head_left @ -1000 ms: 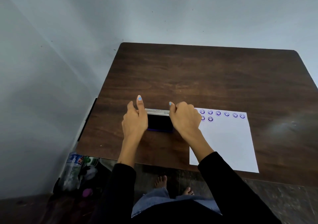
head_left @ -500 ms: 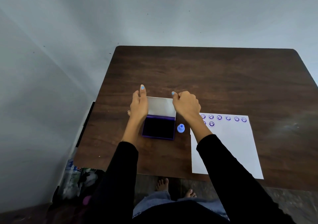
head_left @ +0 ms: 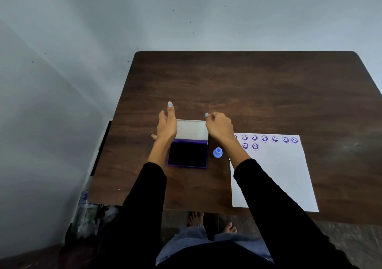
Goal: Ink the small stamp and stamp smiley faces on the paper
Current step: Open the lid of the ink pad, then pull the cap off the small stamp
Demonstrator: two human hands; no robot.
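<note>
Ink pad (head_left: 187, 154) lies open on the table (head_left: 258, 95), near its left-front part. Its dark inked face points up. The lid (head_left: 192, 129) stands raised at the far edge, pale inside facing you, hinge line running left to right. The pad's sides sit roughly square with the table edges.

Your left hand (head_left: 166, 127) is against the lid's left edge. Fingers are pressed together and extended away from you, index tip highest; the thumb is hidden, so actual grip on the lid cannot be told. Your right hand (head_left: 220, 127) is curled at the lid's right far corner, fingers bunched, fingertips seemingly pinching that corner; the contact itself is hidden behind the knuckles.

Stamp (head_left: 217, 152) stands upright on the table, long axis vertical, wider base down, narrow top up. It sits just right of the pad, between pad and paper (head_left: 279, 175), touching neither hand. Your right forearm passes just beside it.

The paper lies flat right of the pad, long axis running away from you. Smiley prints (head_left: 264, 138) form a row along its far edge; two more sit below at the left.
</note>
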